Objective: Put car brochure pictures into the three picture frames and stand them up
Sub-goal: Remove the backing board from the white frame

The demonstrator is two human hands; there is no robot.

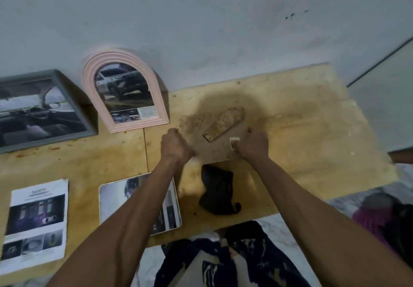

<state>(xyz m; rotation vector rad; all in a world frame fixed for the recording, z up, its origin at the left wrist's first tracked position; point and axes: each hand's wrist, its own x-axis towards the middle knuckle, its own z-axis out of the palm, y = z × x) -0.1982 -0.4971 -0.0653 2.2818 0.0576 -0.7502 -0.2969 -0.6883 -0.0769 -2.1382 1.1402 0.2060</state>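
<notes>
picture frames are seen at three spots on the wooden table (301,130): a grey frame (42,110) and a pink arched frame (125,92), both upright against the wall with car pictures inside, and a third frame (214,139), back side up, gripped at its edges by the left hand (176,146) and right hand (253,145), fingers curled closed on it. "safety" is read on a brochure page (35,224); another car page (138,204) and a dark cloth (218,190) lie nearby.
</notes>
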